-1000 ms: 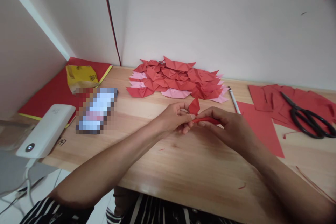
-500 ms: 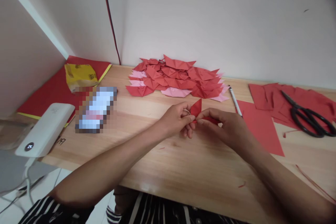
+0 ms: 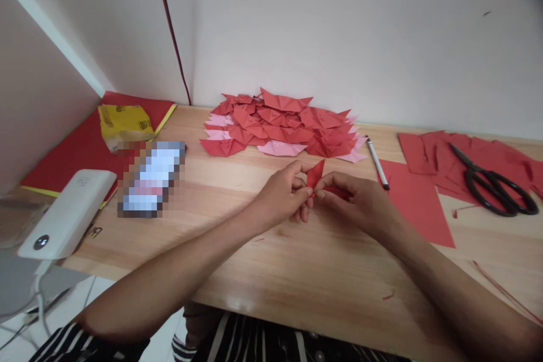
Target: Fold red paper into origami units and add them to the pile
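A small folded piece of red paper [image 3: 316, 174] is pinched between my two hands above the wooden table. My left hand [image 3: 292, 189] grips it with the thumb at its lower end, and one pointed corner sticks up. My right hand [image 3: 350, 195] closes thumb and forefinger on the other side; the fingers hide much of the paper there. Just behind the hands lies a pile of folded red and pink paper shapes [image 3: 275, 124] with pointed ends, against the wall. A flat red sheet [image 3: 424, 206] lies partly behind my right forearm.
Right of the pile is a white marker [image 3: 377, 164]. Black-handled scissors [image 3: 492, 186] rest on cut red papers [image 3: 462, 153]. To the left lie a blurred phone [image 3: 155, 178], a white power bank [image 3: 70, 212] with a cable, and a yellow packet [image 3: 125, 124] on red sheets [image 3: 55, 161].
The view has shifted slightly, so the table things sit a little further left. Both hands keep their hold on the red paper, whose upright corner leans slightly differently.
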`<state>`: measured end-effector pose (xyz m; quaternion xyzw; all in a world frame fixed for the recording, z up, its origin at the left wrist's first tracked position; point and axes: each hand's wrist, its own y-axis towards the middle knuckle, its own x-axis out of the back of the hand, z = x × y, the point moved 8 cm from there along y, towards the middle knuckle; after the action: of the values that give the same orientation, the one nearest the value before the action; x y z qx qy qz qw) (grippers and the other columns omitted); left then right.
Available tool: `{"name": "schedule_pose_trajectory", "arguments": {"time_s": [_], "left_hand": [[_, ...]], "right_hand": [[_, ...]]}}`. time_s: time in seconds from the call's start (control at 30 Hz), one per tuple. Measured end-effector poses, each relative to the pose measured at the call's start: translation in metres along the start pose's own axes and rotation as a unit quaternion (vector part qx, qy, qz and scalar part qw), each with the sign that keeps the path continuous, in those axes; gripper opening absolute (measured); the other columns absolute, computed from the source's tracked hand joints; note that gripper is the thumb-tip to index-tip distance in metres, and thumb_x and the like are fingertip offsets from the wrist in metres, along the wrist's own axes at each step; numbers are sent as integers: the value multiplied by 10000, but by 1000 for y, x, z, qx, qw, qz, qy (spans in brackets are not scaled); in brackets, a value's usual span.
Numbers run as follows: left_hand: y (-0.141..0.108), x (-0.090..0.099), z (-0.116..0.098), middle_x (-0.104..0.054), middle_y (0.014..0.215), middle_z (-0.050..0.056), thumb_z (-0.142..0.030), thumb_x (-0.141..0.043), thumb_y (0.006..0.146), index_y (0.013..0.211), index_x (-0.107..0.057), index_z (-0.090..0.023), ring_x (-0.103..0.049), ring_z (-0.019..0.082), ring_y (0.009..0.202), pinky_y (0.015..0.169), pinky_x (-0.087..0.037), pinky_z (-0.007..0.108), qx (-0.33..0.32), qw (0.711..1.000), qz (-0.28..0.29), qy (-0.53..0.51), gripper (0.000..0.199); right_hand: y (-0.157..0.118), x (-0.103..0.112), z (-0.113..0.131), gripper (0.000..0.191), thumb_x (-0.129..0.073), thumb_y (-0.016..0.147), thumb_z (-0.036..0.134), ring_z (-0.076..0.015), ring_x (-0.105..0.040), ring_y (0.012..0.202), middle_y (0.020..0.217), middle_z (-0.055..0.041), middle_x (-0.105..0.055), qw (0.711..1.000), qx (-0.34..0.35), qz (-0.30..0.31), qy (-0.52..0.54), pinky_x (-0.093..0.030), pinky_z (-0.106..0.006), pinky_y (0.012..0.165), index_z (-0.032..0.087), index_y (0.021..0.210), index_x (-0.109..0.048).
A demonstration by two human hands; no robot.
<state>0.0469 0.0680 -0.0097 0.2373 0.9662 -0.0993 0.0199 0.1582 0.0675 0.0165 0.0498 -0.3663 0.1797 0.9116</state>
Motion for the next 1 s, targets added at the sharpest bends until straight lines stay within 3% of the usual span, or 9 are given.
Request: {"name": "schedule_pose_trajectory", "arguments": {"time_s": [0.2, 0.4, 0.73, 1.0], "left_hand": [[2, 4, 2, -545, 543, -79, -94, -475, 833, 1096, -386, -161, -518, 73, 357, 359, -355, 139, 14, 1000, 3, -24, 286], [2, 2, 3, -534, 536, -78, -69, -447, 838, 1101, -398, -141, -497, 61, 347, 351, -338, 132, 38, 999, 15, -26, 277], [0, -2, 4, -536, 555, -69, -52, -427, 839, 1072, -379, -153, -566, 84, 398, 375, -396, 135, 46, 998, 30, -39, 258], [2, -1, 7, -553, 540, -71, -43, -442, 816, 1075, -365, -164, -580, 95, 393, 375, -410, 137, 41, 998, 20, -35, 295]], "right_hand": [[-1, -1, 6, 162, -527, 866, 334, -140, -555, 629, 757, -3, -670, 999, 25, -11, 25, -414, -251, 581, 213, 828, -627], [-4, 0, 14, 153, -530, 877, 310, -128, -547, 610, 741, 7, -670, 999, 41, -30, -21, -403, -240, 555, 227, 803, -635], [-4, 1, 15, 136, -508, 864, 253, -137, -577, 613, 739, -3, -674, 995, 63, -40, -72, -421, -249, 568, 221, 776, -607], [-1, -1, 9, 152, -520, 861, 303, -155, -591, 670, 740, -4, -676, 999, 48, -7, -8, -434, -264, 619, 221, 777, -617]]}}
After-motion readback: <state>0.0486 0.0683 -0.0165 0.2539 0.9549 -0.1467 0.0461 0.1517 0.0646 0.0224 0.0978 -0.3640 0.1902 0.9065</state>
